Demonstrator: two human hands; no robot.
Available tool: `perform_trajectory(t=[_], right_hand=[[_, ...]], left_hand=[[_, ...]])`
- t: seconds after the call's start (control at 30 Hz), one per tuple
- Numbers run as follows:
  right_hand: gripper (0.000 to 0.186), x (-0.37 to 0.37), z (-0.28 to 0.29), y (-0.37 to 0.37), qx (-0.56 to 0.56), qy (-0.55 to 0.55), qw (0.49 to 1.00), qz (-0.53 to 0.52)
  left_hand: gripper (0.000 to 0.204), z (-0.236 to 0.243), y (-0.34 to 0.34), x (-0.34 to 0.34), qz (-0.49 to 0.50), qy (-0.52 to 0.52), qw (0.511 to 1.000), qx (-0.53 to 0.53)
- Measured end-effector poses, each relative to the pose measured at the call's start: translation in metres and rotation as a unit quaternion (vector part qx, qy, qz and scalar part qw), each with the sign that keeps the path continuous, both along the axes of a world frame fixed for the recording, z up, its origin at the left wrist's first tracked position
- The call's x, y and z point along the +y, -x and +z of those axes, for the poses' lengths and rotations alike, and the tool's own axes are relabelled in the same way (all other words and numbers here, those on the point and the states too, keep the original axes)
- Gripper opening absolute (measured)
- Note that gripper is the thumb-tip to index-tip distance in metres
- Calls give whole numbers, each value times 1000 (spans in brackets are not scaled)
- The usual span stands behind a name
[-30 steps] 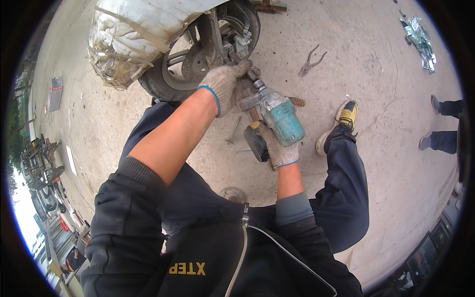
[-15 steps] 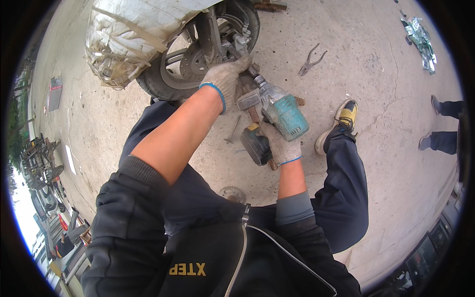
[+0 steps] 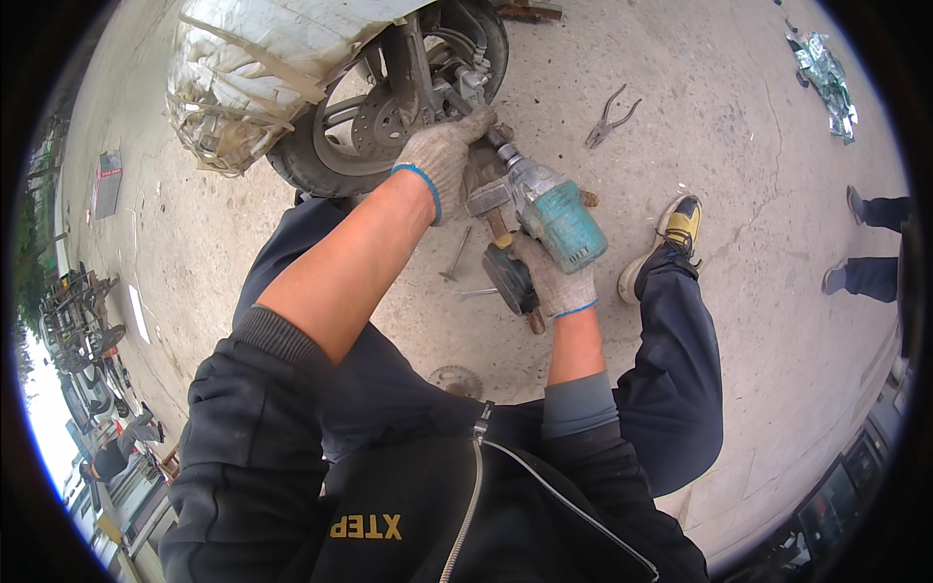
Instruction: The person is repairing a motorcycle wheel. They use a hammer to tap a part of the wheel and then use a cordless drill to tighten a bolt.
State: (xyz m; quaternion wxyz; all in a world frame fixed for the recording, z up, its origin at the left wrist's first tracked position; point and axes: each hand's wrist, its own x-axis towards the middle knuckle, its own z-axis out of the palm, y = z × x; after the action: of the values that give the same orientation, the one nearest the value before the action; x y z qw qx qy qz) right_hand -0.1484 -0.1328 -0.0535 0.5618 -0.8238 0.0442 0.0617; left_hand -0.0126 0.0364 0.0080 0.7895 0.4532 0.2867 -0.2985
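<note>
Cordless impact wrench (image 3: 564,225), teal-bodied, which I am holding above the concrete floor (image 3: 719,146) in front of me, its nose pointing forward and to my left. My gloved right hand (image 3: 556,277) is gripping it, the fingers wrapping around the handle, while the black battery pack (image 3: 508,277) is projecting to the left of my fist. My gloved left hand (image 3: 439,160) is reaching to the lower fork area of a disc-braked wheel (image 3: 303,163), its fingers extending just beside the dark socket (image 3: 497,134) on the wrench's nose; I cannot tell whether the fingertips are pinching anything. The fork leg (image 3: 408,83) is crossing in front of the brake disc (image 3: 374,131), and a white plastic wrapping (image 3: 258,58) is overhanging the tyre. A hammer (image 3: 488,199) is lying below the wrench, its wooden handle passing beneath the battery pack. A headed metal rod (image 3: 455,257) is lying left of the hammer, and a toothed disc (image 3: 455,381) is resting nearer to me. Pliers (image 3: 608,126) are lying forward and to the right of the wrench, their handles spreading apart. My yellow-and-black shoe (image 3: 683,225) is standing to the right of the wrench.
</note>
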Motion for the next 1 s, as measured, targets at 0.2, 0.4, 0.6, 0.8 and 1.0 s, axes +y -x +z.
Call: perform_trajectory(t=[0.2, 0.4, 0.6, 0.8, 1.0], right_hand=[[32, 0, -1, -2, -25, 8, 1000, 13], [34, 7, 1, -3, 101, -149, 982, -61], [35, 8, 12, -3, 189, -242, 947, -91], [35, 10, 11, -1, 174, -261, 945, -95], [33, 4, 10, -2, 12, -9, 1000, -4]], left_hand=[[23, -1, 0, 1, -10, -7, 1000, -1], [22, -3, -1, 0, -6, 11, 1000, -1], [21, 1, 1, -3, 6, -7, 1000, -2], [22, 6, 1, -3, 2, -1, 1000, 9], [20, 5, 1, -3, 13, -9, 1000, 8]])
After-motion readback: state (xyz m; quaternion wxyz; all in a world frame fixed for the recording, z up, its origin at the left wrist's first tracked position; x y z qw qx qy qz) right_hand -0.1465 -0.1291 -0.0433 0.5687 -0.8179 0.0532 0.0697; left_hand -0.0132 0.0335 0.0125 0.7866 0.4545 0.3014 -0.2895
